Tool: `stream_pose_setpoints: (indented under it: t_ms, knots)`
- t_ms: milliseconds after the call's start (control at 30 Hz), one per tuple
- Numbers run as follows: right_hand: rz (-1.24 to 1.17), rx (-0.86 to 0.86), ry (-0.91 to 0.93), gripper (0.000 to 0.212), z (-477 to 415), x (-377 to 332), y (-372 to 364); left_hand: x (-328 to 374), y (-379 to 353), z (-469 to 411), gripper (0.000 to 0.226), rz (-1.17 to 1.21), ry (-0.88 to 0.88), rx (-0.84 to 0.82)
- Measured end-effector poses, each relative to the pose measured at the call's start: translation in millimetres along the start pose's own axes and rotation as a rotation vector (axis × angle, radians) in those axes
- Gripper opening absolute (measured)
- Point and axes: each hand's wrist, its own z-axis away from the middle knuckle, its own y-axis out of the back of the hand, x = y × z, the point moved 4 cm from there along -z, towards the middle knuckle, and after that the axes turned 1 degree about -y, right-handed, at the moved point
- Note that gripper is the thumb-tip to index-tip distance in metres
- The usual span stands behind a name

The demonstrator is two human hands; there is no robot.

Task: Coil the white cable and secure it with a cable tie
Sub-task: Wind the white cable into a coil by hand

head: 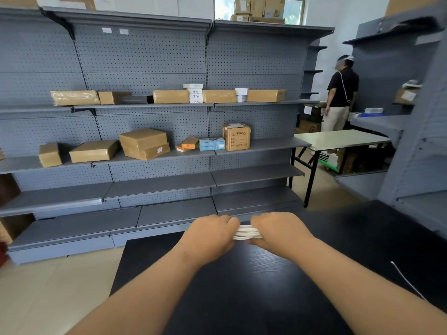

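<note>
Your left hand (210, 234) curls its fingers round one end of the coiled white cable (246, 232), keeping the loops bunched above the black table (242, 286). Your right hand (278, 229) clamps the other end, likely steadying it for tying; a thin wire (406, 280), maybe the tie, lies well apart at right.

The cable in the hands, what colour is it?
The cable is white; the head view shows it best.

"tx" on stacked white bxs (195, 96)

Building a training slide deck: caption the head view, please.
Left hand and right hand grip the coiled white cable above a black table, facing grey shelving stocked with cardboard boxes.
</note>
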Motion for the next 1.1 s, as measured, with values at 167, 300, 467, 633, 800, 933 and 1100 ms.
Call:
stream_pose_setpoints:
  t_ms: [167,300,467,633,800,933,1100]
  knots:
    - [-0.099,-0.082,-0.016,0.052,13.2,19.5,-12.4,11.5,-14.1,-15.5,0.023,-0.006,0.028,-0.160]
    - [-0.168,-0.114,-0.033,0.050,23.1,38.5,-23.8,22.5,-27.4,-25.5,0.022,0.025,0.040,-0.178]
    - [-0.189,-0.134,-0.071,0.042,33.3,66.4,-49.6,46.5,-46.5,-46.0,0.022,0.054,0.051,-0.198]
    - [-0.237,-0.219,-0.099,0.038,52.3,107.1,-83.9,85.0,-81.6,-72.0,0.022,0.116,0.084,-0.290]
    - [-0.259,-0.292,-0.098,0.038,77.0,152.9,-118.4,132.9,-117.5,-100.9,0.023,0.182,0.125,-0.360]
    - [-0.269,-0.338,-0.089,0.039,92.9,186.4,-147.7,168.8,-147.7,-120.9,0.023,0.223,0.172,-0.407]
    - [-0.308,-0.409,-0.082,0.039,118.7,222.6,-194.9,217.7,-187.3,-135.2,0.023,0.260,0.220,-0.464]
